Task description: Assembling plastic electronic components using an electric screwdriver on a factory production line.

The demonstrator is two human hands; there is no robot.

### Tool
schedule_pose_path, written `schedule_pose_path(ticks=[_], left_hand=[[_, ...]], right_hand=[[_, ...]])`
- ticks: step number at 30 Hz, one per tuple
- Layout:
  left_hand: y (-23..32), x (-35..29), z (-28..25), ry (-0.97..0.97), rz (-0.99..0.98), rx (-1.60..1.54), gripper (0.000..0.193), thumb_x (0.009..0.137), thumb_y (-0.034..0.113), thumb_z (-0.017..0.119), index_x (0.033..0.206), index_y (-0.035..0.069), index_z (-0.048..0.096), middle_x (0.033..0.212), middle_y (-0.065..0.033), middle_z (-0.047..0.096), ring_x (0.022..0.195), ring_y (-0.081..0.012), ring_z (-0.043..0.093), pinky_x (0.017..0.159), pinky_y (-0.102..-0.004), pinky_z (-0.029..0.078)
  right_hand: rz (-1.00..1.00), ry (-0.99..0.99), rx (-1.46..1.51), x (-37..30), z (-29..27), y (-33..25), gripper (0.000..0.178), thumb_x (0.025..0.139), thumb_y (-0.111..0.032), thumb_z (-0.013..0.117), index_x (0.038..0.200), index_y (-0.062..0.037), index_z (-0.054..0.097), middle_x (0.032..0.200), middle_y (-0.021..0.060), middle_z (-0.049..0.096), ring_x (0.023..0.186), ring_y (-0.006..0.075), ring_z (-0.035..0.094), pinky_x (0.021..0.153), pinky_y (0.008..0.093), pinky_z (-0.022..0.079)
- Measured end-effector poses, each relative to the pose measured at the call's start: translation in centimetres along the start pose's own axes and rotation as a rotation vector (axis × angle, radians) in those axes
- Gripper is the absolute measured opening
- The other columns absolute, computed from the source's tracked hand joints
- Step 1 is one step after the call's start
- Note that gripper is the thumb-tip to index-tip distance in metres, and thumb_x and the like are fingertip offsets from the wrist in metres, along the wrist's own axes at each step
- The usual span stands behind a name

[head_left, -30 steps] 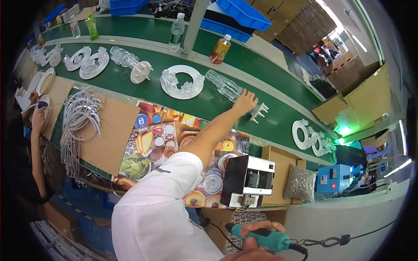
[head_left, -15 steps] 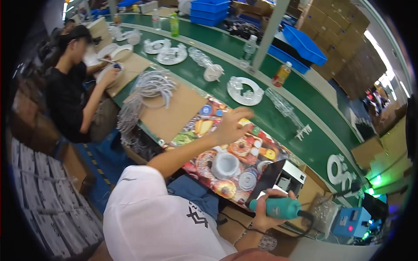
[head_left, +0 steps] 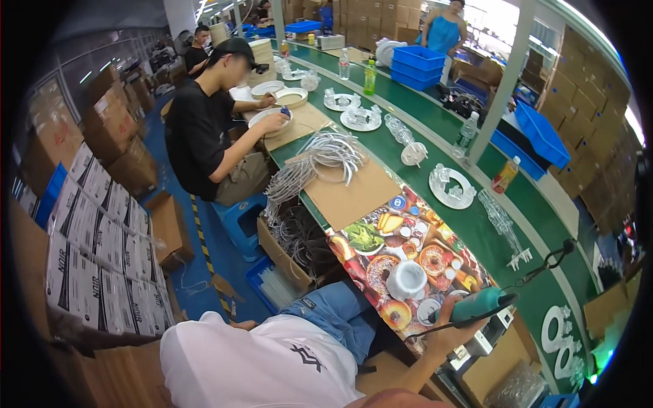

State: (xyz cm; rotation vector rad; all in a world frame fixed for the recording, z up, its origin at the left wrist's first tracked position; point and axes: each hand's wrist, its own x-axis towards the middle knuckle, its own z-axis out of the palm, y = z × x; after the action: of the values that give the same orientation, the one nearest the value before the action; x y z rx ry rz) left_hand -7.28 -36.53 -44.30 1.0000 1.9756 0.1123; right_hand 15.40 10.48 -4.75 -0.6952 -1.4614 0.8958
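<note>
My right hand (head_left: 445,330) is wrapped round a teal corded electric screwdriver (head_left: 476,304), above the near right corner of the worktop. A black cord hangs across the hand. My left hand (head_left: 245,325) is down by my side, mostly hidden behind my white shirt, so its fingers do not show. On the food-patterned table mat (head_left: 367,228) stands a round white tub-like piece (head_left: 407,280), and a clear round disc (head_left: 427,311) lies beside it. Just past the screwdriver is a black-and-white box-shaped device (head_left: 484,340), partly covered by the hand.
Grey cables (head_left: 326,160) lie in a heap on a cardboard sheet (head_left: 354,194). White rings with clear parts (head_left: 452,188) sit along the green conveyor (head_left: 507,224). To the left, a co-worker (head_left: 211,129) sits on a blue stool (head_left: 241,221) near stacked white cartons (head_left: 102,258).
My left hand has left the space above the mat and dropped to my side. The right hand still holds the screwdriver, now raised and tilted. The view has swung left.
</note>
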Motion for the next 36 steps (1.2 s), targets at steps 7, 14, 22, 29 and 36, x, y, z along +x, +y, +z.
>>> schedule_pose_path(ticks=[7, 14, 22, 29, 36], left_hand=[[3.6, -1.7, 5.1, 0.056, -0.041, -0.093, 0.051, 0.061, 0.031, 0.071, 0.103, 0.002, 0.065, 0.108, -0.0203, 0.064, 0.104, -0.0348, 0.06, 0.086, -0.0415, 0.048], [6.8, -4.7, 5.2, 0.073, -0.102, -0.129, 0.051, 0.061, 0.03, 0.071, 0.104, 0.003, 0.065, 0.108, -0.0204, 0.064, 0.104, -0.0348, 0.06, 0.086, -0.0414, 0.048], [9.8, -5.8, 5.2, 0.065, -0.143, -0.187, 0.051, 0.061, 0.029, 0.071, 0.104, 0.003, 0.065, 0.108, -0.0205, 0.064, 0.104, -0.0348, 0.06, 0.086, -0.0413, 0.048], [7.8, -4.8, -3.3, -0.097, -0.045, -0.049, 0.051, 0.061, 0.029, 0.071, 0.104, 0.003, 0.065, 0.108, -0.0206, 0.064, 0.104, -0.0348, 0.06, 0.086, -0.0412, 0.048], [4.3, -2.6, -12.8, -0.21, 0.034, 0.095, 0.051, 0.06, 0.028, 0.071, 0.104, 0.003, 0.065, 0.108, -0.0207, 0.064, 0.104, -0.0348, 0.06, 0.086, -0.0411, 0.049]], right_hand=[[-0.044, 0.02, -0.034, 0.9, -0.2, -0.6, 0.059, 0.084, -0.007, 0.067, 0.132, 0.0011, 0.034, 0.126, 0.0103, 0.049, 0.088, 0.0137, 0.053, 0.08, 0.026, 0.045], [-0.069, 0.003, -0.132, 0.3, -0.1, 1.8, 0.062, 0.084, -0.008, 0.067, 0.134, 0.0007, 0.031, 0.116, 0.012, 0.053, 0.083, 0.0138, 0.054, 0.079, 0.0286, 0.045], [0.014, 0.019, -0.075, 1.5, 2.1, 2.5, 0.06, 0.084, -0.008, 0.068, 0.131, 0.003, 0.033, 0.104, 0.0139, 0.057, 0.085, 0.0166, 0.057, 0.076, 0.0295, 0.048], [0.031, -0.065, -0.01, 3.4, 4.6, 1.3, 0.052, 0.079, 0.003, 0.065, 0.124, 0.0012, 0.039, 0.109, 0.0111, 0.054, 0.083, 0.0131, 0.057, 0.073, 0.0263, 0.05], [0.113, 0.114, 0.022, 3.7, 6.3, 1.1, 0.034, 0.077, -0.004, 0.068, 0.107, 0.0001, 0.054, 0.094, 0.0062, 0.062, 0.082, 0.0141, 0.059, 0.075, 0.0289, 0.048]])
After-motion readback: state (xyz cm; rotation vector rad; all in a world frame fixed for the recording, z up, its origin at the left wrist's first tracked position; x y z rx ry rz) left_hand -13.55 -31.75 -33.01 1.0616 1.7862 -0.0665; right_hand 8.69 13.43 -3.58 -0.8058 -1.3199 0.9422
